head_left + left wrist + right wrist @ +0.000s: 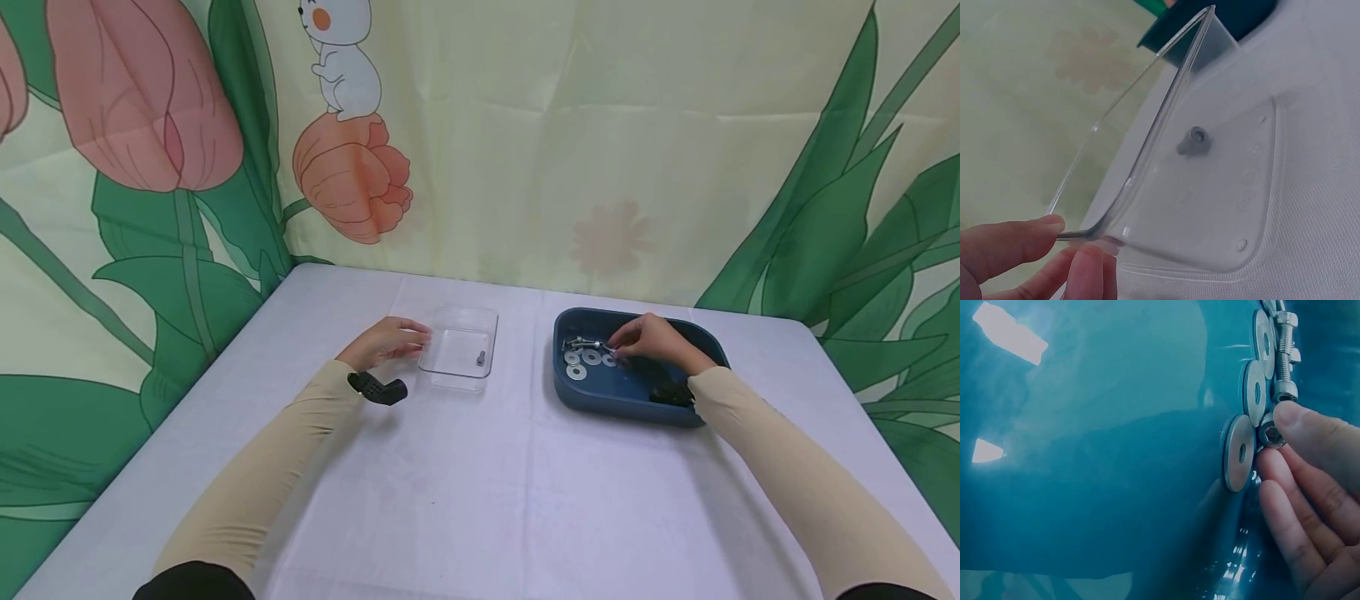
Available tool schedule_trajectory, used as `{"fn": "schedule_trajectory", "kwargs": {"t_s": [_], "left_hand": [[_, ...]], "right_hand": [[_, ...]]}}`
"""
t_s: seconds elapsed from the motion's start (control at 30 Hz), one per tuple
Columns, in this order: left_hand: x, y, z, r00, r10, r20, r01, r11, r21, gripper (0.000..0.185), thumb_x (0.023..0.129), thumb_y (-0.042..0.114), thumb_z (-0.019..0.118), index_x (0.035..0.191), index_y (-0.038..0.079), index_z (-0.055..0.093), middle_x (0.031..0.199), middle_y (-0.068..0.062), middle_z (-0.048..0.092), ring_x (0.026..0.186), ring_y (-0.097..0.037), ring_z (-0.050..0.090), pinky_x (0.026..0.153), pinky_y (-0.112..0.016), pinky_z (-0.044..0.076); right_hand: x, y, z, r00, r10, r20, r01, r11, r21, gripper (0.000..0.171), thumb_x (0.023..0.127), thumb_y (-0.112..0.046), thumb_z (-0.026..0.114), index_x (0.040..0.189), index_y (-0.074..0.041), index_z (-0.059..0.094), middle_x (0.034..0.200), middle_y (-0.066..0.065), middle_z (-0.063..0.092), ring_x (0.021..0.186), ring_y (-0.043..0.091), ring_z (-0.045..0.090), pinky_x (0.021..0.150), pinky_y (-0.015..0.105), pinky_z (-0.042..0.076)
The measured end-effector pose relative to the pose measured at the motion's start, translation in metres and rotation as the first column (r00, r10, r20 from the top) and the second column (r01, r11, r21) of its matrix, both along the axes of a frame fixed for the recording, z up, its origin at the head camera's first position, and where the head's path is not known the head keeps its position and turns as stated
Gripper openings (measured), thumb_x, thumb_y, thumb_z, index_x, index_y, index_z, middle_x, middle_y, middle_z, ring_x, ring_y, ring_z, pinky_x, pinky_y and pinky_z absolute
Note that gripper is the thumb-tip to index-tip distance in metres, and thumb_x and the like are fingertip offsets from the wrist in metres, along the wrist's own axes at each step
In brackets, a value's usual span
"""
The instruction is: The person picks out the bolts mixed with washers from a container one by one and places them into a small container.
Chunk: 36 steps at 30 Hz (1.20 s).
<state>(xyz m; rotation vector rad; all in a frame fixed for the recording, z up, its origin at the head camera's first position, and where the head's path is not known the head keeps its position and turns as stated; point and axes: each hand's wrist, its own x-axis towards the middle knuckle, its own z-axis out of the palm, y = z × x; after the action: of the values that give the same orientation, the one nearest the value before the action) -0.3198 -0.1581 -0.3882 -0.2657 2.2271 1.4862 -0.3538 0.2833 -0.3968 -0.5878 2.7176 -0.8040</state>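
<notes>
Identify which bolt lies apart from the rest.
The single bolt inside the clear container; the other bolts are all in the blue tray.

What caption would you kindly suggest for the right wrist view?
A right hand pinches a socket-head screw beside flat metal washers in a blue tray.
</notes>
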Motion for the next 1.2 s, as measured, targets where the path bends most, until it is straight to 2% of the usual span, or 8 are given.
{"fn": "schedule_trajectory", "kwargs": {"t_s": [0.23, 0.6, 1.2], "left_hand": [[0.0013, 0.0004, 0.0011, 1.0, -0.017, -0.008, 0.017, 1.0, -0.003, 0.043, 0.092, 0.015, 0.06, 0.131, 0.001, 0.051, 0.129, -0.016, 0.053, 0.088, -0.014, 0.054, 0.068, -0.013, 0.05], [0.0014, 0.0012, 0.0007, 1.0, -0.002, -0.008, 0.002, 1.0, 0.013, 0.041, 0.091, 0.013, 0.061, 0.129, 0.001, 0.052, 0.122, -0.012, 0.056, 0.084, -0.01, 0.055, 0.069, -0.013, 0.05], [0.003, 0.0018, 0.0031, 1.0, 0.009, 0.002, -0.009, 1.0, 0.019, 0.041, 0.092, 0.013, 0.06, 0.13, 0.002, 0.051, 0.127, -0.014, 0.052, 0.094, -0.015, 0.053, 0.07, -0.013, 0.05]], "right_hand": [[-0.0009, -0.002, -0.0005, 0.999, 0.008, 0.032, -0.008, 1.0, 0.009, 0.021, 0.08, -0.007, 0.072, 0.1, 0.001, 0.072, 0.095, 0.018, 0.071, 0.075, 0.017, 0.069, 0.074, 0.036, 0.058], [-0.0019, -0.0035, -0.0027, 0.999, 0.041, 0.033, -0.04, 0.999, -0.016, 0.017, 0.078, -0.004, 0.073, 0.095, 0.0, 0.073, 0.087, 0.013, 0.072, 0.07, 0.013, 0.065, 0.063, 0.027, 0.056], [-0.003, -0.0049, -0.0018, 0.999, 0.011, 0.048, -0.011, 1.0, 0.002, 0.013, 0.079, -0.006, 0.073, 0.09, -0.001, 0.074, 0.084, 0.01, 0.072, 0.069, 0.013, 0.065, 0.067, 0.03, 0.057]]}}
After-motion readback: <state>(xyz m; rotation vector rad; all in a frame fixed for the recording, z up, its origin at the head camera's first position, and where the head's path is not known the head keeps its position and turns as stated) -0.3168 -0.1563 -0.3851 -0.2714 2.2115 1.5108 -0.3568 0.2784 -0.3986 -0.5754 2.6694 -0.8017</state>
